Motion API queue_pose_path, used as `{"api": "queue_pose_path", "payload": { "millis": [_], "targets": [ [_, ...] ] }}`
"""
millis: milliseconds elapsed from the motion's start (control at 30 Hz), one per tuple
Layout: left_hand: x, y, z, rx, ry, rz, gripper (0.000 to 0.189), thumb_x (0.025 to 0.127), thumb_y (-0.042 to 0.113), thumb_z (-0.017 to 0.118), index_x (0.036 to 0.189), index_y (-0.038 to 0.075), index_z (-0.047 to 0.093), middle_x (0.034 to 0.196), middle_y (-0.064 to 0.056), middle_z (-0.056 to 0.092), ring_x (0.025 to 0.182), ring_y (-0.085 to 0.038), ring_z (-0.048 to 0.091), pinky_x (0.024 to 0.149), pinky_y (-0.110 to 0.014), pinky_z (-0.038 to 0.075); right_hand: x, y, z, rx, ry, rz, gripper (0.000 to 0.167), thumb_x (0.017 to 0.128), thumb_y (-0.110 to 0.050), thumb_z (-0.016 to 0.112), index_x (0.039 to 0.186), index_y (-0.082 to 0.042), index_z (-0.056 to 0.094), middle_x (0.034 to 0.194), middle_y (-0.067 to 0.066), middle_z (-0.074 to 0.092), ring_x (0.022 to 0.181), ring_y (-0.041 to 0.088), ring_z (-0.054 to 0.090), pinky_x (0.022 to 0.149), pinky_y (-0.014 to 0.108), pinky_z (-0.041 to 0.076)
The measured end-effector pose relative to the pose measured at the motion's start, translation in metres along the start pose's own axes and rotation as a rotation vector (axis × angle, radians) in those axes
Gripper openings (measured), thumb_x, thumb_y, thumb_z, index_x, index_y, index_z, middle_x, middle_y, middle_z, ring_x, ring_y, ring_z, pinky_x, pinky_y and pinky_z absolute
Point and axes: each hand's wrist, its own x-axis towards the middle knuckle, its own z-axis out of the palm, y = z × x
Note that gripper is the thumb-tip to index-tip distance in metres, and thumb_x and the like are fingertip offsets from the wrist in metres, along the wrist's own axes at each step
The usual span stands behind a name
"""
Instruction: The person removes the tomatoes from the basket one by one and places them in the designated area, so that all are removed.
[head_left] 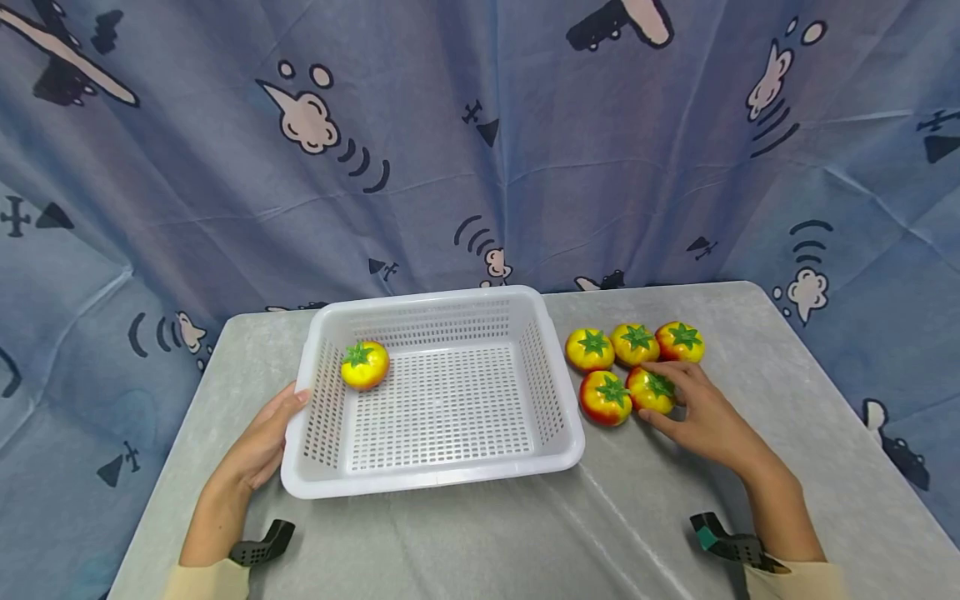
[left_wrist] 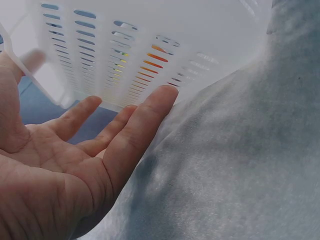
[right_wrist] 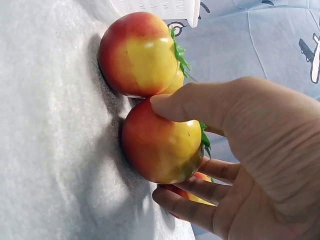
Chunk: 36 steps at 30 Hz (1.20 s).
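Observation:
A white plastic basket [head_left: 442,479] with slotted walls stands on the table. My left hand [head_left: 258,437] holds its left side, the thumb over the rim and the fingers against the outer wall [left_wrist: 135,55]. One red-and-yellow tomato [head_left: 365,365] with a green leafy top lies inside, near the left wall. To the right of the basket, my right hand [head_left: 705,412] grips another tomato [right_wrist: 162,142] between thumb and fingers, and this tomato appears to rest on the table. Beside it is a front tomato [head_left: 604,398], with a row of tomatoes [head_left: 589,349] behind.
A grey cloth-like cover lies over the table [head_left: 480,542]. Behind the table hangs a blue patterned curtain [head_left: 435,167]. Each wrist wears a black strap-like device, one at the left wrist [head_left: 262,543] and one at the right wrist [head_left: 735,546].

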Motion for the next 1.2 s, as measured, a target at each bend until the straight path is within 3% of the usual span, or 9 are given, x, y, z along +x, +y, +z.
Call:
{"api": "queue_pose_path", "payload": {
  "millis": [833,1200],
  "targets": [
    [0.0003,-0.0014,-0.0003,-0.004,-0.004,0.008,0.073,0.116,0.045,0.033,0.171,0.012,-0.002,0.169,-0.035,0.023,0.139,-0.037,0.051,0.099,-0.038,0.059,-0.0013,-0.0007,0.0001,-0.018,-0.009,0.001,0.072,0.094,-0.023,0.082,0.154,-0.002,0.047,0.147,0.029,0.044,0.128,0.05,0.052,0.101,0.075,0.05],
    [0.0009,-0.0016,-0.0007,-0.001,0.0,0.001,0.073,0.116,0.044,0.032,0.171,0.012,-0.002,0.168,-0.035,0.024,0.14,-0.04,0.05,0.1,-0.043,0.059,-0.0016,-0.0047,-0.0032,-0.019,-0.022,0.027,0.073,0.095,-0.026,0.081,0.155,-0.002,0.047,0.15,0.032,0.041,0.13,0.052,0.051,0.101,0.07,0.053]
  ]
}}
